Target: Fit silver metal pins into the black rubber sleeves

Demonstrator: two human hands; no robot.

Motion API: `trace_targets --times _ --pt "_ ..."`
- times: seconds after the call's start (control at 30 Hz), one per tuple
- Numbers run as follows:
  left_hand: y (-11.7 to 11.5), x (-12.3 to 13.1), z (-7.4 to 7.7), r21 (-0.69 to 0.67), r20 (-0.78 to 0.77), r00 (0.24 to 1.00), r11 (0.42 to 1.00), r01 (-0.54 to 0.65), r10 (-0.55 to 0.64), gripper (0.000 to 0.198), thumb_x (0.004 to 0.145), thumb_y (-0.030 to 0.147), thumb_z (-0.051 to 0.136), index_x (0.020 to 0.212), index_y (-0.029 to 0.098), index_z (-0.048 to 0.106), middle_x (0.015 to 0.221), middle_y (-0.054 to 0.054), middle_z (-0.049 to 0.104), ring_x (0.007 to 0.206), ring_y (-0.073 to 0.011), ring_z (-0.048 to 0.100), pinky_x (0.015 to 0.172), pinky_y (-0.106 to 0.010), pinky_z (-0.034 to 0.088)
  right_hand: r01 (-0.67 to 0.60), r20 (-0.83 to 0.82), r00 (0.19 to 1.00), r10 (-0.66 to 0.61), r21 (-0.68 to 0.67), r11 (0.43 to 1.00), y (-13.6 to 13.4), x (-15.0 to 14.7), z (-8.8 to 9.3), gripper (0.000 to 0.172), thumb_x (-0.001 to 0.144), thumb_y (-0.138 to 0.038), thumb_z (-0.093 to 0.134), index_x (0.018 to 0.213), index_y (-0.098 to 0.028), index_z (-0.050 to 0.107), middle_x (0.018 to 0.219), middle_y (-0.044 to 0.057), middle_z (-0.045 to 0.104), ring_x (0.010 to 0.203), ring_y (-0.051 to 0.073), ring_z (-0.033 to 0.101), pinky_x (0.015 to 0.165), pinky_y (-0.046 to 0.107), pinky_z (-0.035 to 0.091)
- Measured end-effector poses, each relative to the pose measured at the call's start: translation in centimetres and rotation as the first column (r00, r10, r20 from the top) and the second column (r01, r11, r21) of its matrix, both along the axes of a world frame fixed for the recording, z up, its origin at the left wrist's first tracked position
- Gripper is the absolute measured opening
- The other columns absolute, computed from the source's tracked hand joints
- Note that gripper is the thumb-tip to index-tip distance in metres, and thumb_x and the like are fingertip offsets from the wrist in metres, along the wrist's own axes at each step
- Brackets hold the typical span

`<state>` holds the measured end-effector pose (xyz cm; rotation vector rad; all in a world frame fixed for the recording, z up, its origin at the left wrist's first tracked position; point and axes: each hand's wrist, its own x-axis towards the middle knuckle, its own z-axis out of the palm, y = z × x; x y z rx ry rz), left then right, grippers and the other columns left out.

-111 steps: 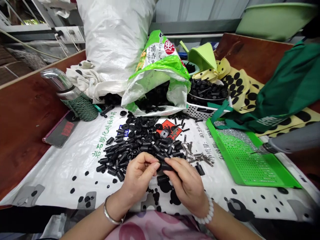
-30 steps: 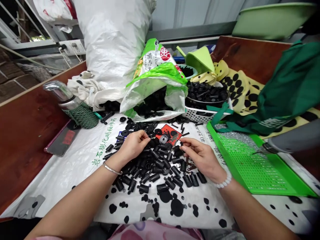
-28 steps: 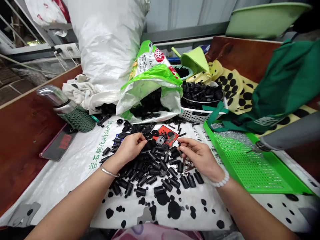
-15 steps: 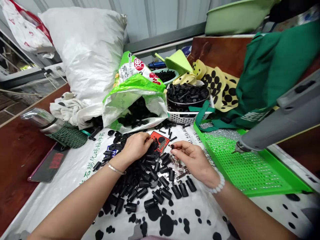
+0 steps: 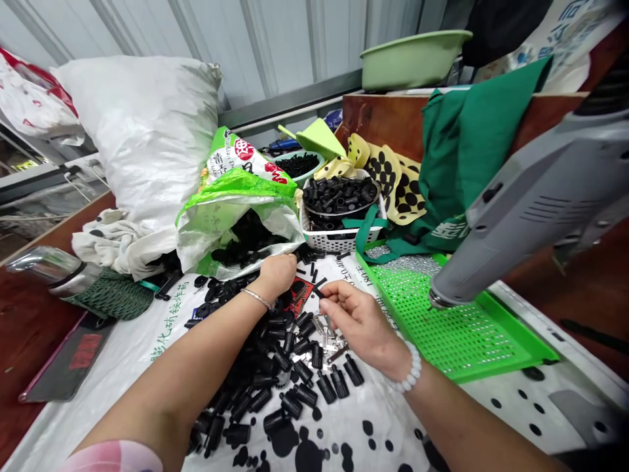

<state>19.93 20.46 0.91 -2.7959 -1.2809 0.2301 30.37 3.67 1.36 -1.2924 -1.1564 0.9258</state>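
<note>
My left hand (image 5: pixel 279 272) is closed near the mouth of the green and white bag (image 5: pixel 240 223), above the back of the pile; its fingertips are hidden. My right hand (image 5: pixel 351 318) pinches a small black part (image 5: pixel 318 288) between thumb and fingers, beside the red card (image 5: pixel 299 293). Several black cylinders (image 5: pixel 275 357) lie heaped on the white sheet below both hands. Small metal pieces (image 5: pixel 327 334) lie under my right hand. Three cylinders (image 5: pixel 339 381) lie side by side at the heap's right edge.
A green perforated tray (image 5: pixel 472 341) lies to the right, under a grey power tool (image 5: pixel 521 210). Behind are a white basket (image 5: pixel 339 241) with a bowl of black parts and a large white sack (image 5: pixel 142 124). A flask (image 5: pixel 103 288) lies at left.
The view has shifted, so most things appear lower and further left. My left hand has moved toward the bag's opening. A longer black piece now shows at my right fingertips.
</note>
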Motion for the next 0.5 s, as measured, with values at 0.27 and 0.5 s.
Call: trace_targets --times 0.27,0.5 --pt "-0.9 -2.2 2.2 -0.038 0.156 0.984 0.995 0.094 -0.087 0.019 0.079 0.029 0.055 0.092 0.016 0.063 0.083 -0.008 0.064 0.083 -0.0227 0.060 0.075 -0.034 0.046 0.044 0.023 0.999 -0.045 0.029 0.999 0.2 0.1 -0.1 0.013 0.079 -0.022 0.051 0.087 -0.018 0.059 0.068 -0.001 0.058 0.054 0.009 0.051 0.050 0.023 0.043" --pt "-7.2 -5.8 3.4 -0.602 0.755 0.513 0.741 0.298 0.408 0.025 0.076 0.031 0.059 0.093 0.013 0.060 0.080 -0.004 0.062 0.063 -0.0113 0.056 0.058 -0.023 0.046 0.048 0.209 0.974 -0.092 0.207 0.977 0.1 0.1 -0.1 0.015 0.078 -0.020 0.054 0.087 -0.020 0.067 0.082 0.003 0.062 0.077 0.016 0.059 0.071 0.031 0.047"
